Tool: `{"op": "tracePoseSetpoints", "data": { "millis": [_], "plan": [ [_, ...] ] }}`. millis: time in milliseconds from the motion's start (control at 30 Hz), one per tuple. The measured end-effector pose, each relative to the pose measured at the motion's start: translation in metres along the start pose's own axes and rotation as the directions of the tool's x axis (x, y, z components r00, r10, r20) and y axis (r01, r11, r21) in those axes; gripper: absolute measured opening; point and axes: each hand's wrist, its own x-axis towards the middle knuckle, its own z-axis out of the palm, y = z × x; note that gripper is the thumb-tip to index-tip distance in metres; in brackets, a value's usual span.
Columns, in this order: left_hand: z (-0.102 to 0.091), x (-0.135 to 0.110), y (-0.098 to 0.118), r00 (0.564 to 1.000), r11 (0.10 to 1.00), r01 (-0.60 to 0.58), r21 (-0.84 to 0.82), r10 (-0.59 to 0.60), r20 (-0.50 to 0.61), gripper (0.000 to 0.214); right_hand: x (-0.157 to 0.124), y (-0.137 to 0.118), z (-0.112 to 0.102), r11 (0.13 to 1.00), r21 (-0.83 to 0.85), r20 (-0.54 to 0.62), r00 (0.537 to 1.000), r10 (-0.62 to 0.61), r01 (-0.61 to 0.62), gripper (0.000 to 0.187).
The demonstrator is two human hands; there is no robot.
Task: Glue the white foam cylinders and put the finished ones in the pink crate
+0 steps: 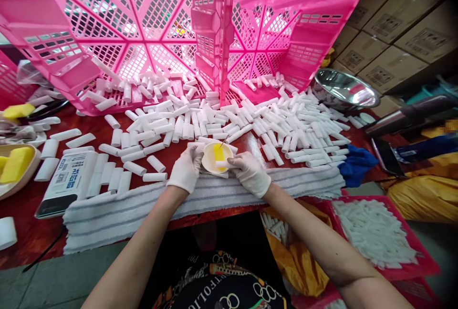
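Observation:
My left hand (187, 168), in a white glove, is closed on the left rim of a small white bowl (206, 159). A yellow sponge (217, 150) lies in the bowl. My right hand (250, 171), gloved as well, pinches a short white tube (222, 164) against the sponge, over the bowl's right side. A thin dark line, perhaps a stick or wire, rises by the sponge; its kind is unclear. Below both hands a striped towel (143, 209) runs along the table's front edge. Many loose white tubes (200, 120) are heaped just beyond the bowl.
Two pink baskets (143, 41) lie tipped on their sides at the back. A metal bowl (345, 87) and blue cloth (359, 163) are at the right. At left are a phone-like device (67, 182) and a tray of yellow sponges (17, 163). A pink crate (425, 261) stands low right.

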Motion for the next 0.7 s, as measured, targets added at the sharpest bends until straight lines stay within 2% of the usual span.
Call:
{"op": "tracePoseSetpoints", "data": {
  "millis": [100,133,233,300,333,400,500,567,600,667,700],
  "plan": [
    [0.001,0.002,-0.001,0.999,0.997,-0.016,-0.078,0.014,-0.031,0.041,-0.006,-0.011,-0.008,0.991,0.078,0.100,0.990,0.102,-0.110,0.039],
    [0.000,0.001,-0.001,0.999,0.994,-0.022,-0.107,0.017,-0.050,0.039,-0.010,-0.016,-0.010,0.983,0.125,0.100,0.988,0.120,-0.133,0.039],
    [-0.002,-0.006,0.001,0.990,0.974,-0.090,-0.207,0.065,-0.126,0.036,-0.022,-0.030,-0.016,0.940,0.323,-0.093,0.985,0.146,-0.109,0.029],
    [-0.004,-0.017,0.006,0.979,0.944,-0.180,-0.278,0.144,-0.143,0.036,-0.028,-0.038,-0.021,0.863,0.486,-0.176,0.952,0.250,-0.137,0.034],
    [-0.005,-0.023,0.009,0.974,0.925,-0.220,-0.310,0.188,-0.131,0.036,-0.030,-0.041,-0.024,0.806,0.566,-0.146,0.940,0.308,-0.176,0.036],
    [-0.009,-0.037,0.016,0.958,0.894,-0.288,-0.345,0.277,-0.082,0.035,-0.031,-0.044,-0.030,0.697,0.664,-0.011,0.928,0.372,-0.272,0.040],
    [-0.015,-0.053,0.028,0.919,0.876,-0.385,-0.289,0.392,-0.037,0.030,-0.030,-0.048,-0.036,0.616,0.690,0.133,0.904,0.406,-0.379,0.043],
    [-0.019,-0.060,0.035,0.895,0.871,-0.435,-0.227,0.447,0.000,0.029,-0.032,-0.050,-0.039,0.630,0.645,0.162,0.883,0.440,-0.433,0.042],
    [-0.021,-0.063,0.038,0.889,0.874,-0.442,-0.201,0.456,0.031,0.030,-0.035,-0.052,-0.040,0.671,0.599,0.143,0.882,0.449,-0.438,0.041],
    [-0.021,-0.068,0.043,0.895,0.896,-0.413,-0.165,0.432,0.110,0.033,-0.042,-0.056,-0.043,0.808,0.441,0.030,0.906,0.421,-0.390,0.039],
    [-0.019,-0.070,0.046,0.910,0.917,-0.369,-0.154,0.390,0.144,0.034,-0.047,-0.058,-0.045,0.883,0.330,-0.048,0.928,0.369,-0.334,0.038]
  ]
}}
